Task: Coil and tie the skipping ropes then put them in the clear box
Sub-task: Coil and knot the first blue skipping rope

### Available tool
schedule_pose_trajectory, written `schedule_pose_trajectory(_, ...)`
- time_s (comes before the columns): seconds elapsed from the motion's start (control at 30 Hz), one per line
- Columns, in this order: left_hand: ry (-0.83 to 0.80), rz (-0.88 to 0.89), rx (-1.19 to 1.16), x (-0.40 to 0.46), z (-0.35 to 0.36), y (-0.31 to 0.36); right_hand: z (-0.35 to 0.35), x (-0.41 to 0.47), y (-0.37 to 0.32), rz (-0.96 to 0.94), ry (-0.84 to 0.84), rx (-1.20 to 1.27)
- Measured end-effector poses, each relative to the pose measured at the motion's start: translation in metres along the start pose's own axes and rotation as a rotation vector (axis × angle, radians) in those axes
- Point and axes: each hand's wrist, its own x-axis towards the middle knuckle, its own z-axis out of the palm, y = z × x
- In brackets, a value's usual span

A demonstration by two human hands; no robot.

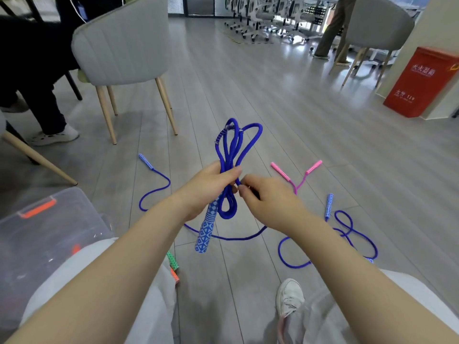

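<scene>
We see a blue skipping rope (229, 155) partly gathered into long loops, held up over a grey wood floor (248, 83). The left hand (211, 187) is wrapped around the middle of the bundle, its thumb pressing the strands together; this seems meant to keep the loops from springing apart. One patterned blue handle (205, 229) hangs down below that fist, its weight pulling the coil straight. The right hand (268, 202) sits just beside the left, fingertips pinching a single strand, probably to feed the next loop or begin a wrap. The rest of this rope trails down to the floor, ending at its other handle (146, 161) to the left, so we judge the coiling only part done and no tie made yet.

Further out, a second blue rope (347, 234) lies loose on the floor to the right, and a pink rope (296, 175) beyond the hands. Green and orange handles (173, 265) peek out near the person's left knee. The clear box (49, 234), lid on with orange latches, stands at lower left within easy reach. Grey chairs (124, 40) and a red box (422, 80) stand farther off.
</scene>
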Motion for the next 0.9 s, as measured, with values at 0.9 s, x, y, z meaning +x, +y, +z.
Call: schedule_pose_trajectory(0.9, 0.492, -0.043, -0.887, 0.016, -0.074, 0.016, -0.083, -0.005, 0.07, 0.288, 0.086, 0.358)
